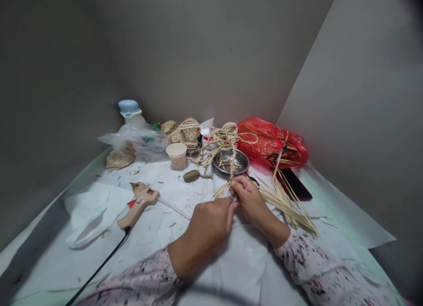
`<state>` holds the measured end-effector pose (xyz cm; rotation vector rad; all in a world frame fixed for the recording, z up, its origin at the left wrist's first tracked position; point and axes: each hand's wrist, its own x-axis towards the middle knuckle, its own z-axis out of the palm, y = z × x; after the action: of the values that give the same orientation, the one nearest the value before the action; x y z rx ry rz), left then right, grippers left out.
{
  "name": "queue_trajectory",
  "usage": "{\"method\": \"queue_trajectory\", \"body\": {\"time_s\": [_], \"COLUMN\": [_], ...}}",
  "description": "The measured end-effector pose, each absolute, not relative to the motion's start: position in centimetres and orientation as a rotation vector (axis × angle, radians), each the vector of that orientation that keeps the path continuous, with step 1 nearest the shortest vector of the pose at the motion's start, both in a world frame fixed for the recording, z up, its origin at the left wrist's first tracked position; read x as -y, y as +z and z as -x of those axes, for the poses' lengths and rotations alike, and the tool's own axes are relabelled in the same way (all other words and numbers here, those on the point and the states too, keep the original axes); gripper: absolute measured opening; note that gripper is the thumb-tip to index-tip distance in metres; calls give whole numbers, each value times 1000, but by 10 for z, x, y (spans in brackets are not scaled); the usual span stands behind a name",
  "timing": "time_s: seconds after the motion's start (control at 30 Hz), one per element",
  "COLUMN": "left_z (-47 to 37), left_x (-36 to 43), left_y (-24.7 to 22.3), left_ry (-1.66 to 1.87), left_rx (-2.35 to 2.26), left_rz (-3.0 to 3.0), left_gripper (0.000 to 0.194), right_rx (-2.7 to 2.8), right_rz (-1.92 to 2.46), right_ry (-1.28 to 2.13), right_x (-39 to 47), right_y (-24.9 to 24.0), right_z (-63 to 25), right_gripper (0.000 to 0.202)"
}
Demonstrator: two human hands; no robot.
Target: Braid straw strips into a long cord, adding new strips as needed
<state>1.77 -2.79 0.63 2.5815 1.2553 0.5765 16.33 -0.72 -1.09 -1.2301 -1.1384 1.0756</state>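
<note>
Between my two hands runs the near end of a long braided straw cord point(232, 158), which loops back over a metal bowl point(243, 164). My right hand point(249, 200) pinches the braid where loose strands fan out. Close beside it, my left hand point(209, 220) is closed on the strand ends; its fingertips are partly hidden behind the back of the hand. A bundle of pale flat straw strips point(284, 202) lies to the right of my right hand. Off to the left of my left hand rests a hot glue gun point(140, 204) with a glue stick in its back.
Woven straw pieces point(190, 130) and a paper cup point(176, 156) stand at the back. A red plastic bag point(261, 138) with straw and a dark phone point(299, 187) are at right. At left are a clear bag point(139, 136), a blue-lidded bottle point(129, 107) and white paper point(89, 209).
</note>
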Motion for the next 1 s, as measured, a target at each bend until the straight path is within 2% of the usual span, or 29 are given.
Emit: {"method": "queue_trajectory", "body": {"time_s": [0.17, 0.37, 0.5, 0.83, 1.0], "left_z": [-8, -9, -12, -10, -11], "left_x": [12, 2, -3, -12, -12], "left_y": [17, 8, -7, 4, 1], "left_ry": [1149, 889, 685, 711, 774], "left_rx": [-1296, -991, -931, -899, -1004], "left_rz": [-2275, -1845, -1597, -1576, -1622], "left_gripper": [28, 29, 37, 36, 34], "right_rx": [1237, 1375, 1470, 1714, 1811], "right_rz": [1246, 1230, 1259, 1219, 1237], "right_ry": [1043, 1130, 1050, 962, 799], "right_x": [4, 11, 11, 13, 10], "right_y": [-9, -3, -6, 5, 3], "right_z": [-169, -159, -162, -172, -176], "right_gripper": [17, 15, 13, 14, 17]}}
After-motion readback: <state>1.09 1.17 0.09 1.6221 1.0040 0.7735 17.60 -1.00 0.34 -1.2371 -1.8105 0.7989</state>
